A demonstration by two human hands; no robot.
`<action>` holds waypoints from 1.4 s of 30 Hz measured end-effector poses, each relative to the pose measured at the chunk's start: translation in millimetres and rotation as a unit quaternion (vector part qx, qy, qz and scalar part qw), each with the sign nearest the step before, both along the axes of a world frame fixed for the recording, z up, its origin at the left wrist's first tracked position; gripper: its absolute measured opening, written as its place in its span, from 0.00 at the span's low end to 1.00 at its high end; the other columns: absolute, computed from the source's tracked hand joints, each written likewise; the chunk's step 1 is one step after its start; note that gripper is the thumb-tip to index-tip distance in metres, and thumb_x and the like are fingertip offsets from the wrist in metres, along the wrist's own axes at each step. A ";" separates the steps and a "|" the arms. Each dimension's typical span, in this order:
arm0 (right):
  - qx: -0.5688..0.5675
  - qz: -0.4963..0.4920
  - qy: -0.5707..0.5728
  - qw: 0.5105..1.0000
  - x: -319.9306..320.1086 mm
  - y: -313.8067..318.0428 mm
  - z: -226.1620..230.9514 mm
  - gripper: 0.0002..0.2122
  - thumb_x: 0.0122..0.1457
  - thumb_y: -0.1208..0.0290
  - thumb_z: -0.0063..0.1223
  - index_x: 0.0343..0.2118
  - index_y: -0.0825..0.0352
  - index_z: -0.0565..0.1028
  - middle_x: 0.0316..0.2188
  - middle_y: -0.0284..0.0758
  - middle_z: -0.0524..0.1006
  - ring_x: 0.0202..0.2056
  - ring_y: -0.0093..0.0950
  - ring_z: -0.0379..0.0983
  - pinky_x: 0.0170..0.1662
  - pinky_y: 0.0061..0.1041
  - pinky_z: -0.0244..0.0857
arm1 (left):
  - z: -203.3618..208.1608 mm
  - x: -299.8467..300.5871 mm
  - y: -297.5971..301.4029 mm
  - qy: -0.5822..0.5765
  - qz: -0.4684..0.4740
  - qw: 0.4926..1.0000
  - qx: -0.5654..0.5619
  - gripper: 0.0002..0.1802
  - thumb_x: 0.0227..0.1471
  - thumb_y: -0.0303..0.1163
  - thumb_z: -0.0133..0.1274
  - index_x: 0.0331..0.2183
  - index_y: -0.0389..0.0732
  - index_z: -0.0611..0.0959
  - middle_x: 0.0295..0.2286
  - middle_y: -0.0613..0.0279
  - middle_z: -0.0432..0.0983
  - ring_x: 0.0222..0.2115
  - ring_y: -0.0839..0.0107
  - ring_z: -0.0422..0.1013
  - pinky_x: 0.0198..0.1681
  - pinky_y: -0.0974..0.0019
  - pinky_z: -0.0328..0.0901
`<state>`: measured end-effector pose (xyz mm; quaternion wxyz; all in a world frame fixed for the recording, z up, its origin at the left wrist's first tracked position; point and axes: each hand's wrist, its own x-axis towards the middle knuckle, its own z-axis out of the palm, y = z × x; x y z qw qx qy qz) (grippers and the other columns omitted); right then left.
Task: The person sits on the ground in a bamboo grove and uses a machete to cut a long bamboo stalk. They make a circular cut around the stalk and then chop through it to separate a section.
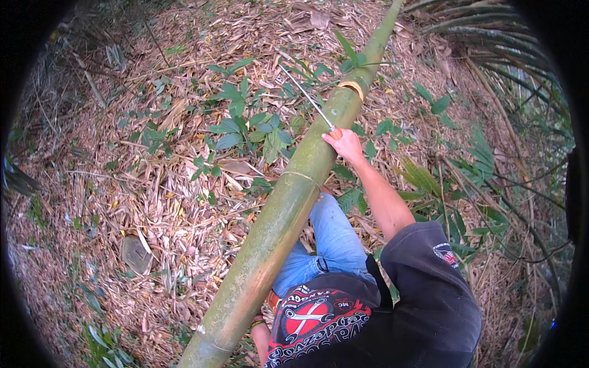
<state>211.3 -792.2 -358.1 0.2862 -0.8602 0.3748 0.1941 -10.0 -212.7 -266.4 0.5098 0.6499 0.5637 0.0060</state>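
A long green bamboo pole (270,227) runs slantwise from the lower left to the far top right, passing before my legs. My right hand (347,146) is closed round the orange handle of a hand saw (308,98), above the pole. The saw's thin blade points to the far left, out past the pole's side. Beyond the hand, a pale fresh cut (352,89) opens in the bamboo. My left forearm (261,341), with a band at the wrist, comes in low beside the pole; the left hand's fingers are hidden.
Dry leaf litter (172,233) covers the ground. Green leafy seedlings (236,126) grow left of the pole, near the saw blade. Thin stems and fronds (485,165) crowd the right. A cut stump (136,254) sits at the left.
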 end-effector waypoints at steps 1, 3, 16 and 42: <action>-0.001 -0.005 -0.007 1.000 1.3 1.2 5.2 0.25 0.52 0.43 0.60 0.35 0.65 0.81 0.32 0.50 0.81 0.37 0.48 0.79 0.43 0.43 0.71 | 0.1 -0.7 -0.2 0.001 -0.008 1.000 -0.002 0.40 0.56 0.48 0.52 0.61 0.31 0.64 0.61 0.49 0.60 0.61 0.54 0.58 0.66 0.51 0.50; 0.008 -0.013 -0.016 1.000 0.6 4.5 8.1 0.24 0.52 0.44 0.60 0.35 0.65 0.81 0.32 0.50 0.81 0.37 0.48 0.78 0.43 0.44 0.72 | -2.1 -1.0 1.6 0.006 -0.022 1.000 -0.003 0.40 0.56 0.48 0.52 0.61 0.31 0.64 0.61 0.49 0.61 0.61 0.54 0.58 0.66 0.51 0.50; 0.110 -0.146 -0.170 0.968 -29.0 -3.3 -10.3 0.16 0.53 0.58 0.65 0.32 0.69 0.78 0.20 0.35 0.76 0.21 0.26 0.73 0.27 0.30 0.67 | -26.6 -17.4 -19.7 -0.002 -0.068 0.998 -0.013 0.38 0.56 0.44 0.55 0.60 0.31 0.64 0.60 0.49 0.62 0.61 0.55 0.59 0.66 0.52 0.51; 0.389 -0.221 -0.240 0.862 -48.5 15.8 -44.5 0.11 0.61 0.71 0.58 0.23 0.65 0.70 0.13 0.28 0.67 0.14 0.19 0.62 0.17 0.22 0.57 | -90.1 -105.3 -218.6 0.019 -0.120 0.993 -0.006 0.44 0.51 0.39 0.65 0.64 0.45 0.63 0.52 0.52 0.72 0.54 0.59 0.67 0.56 0.55 0.63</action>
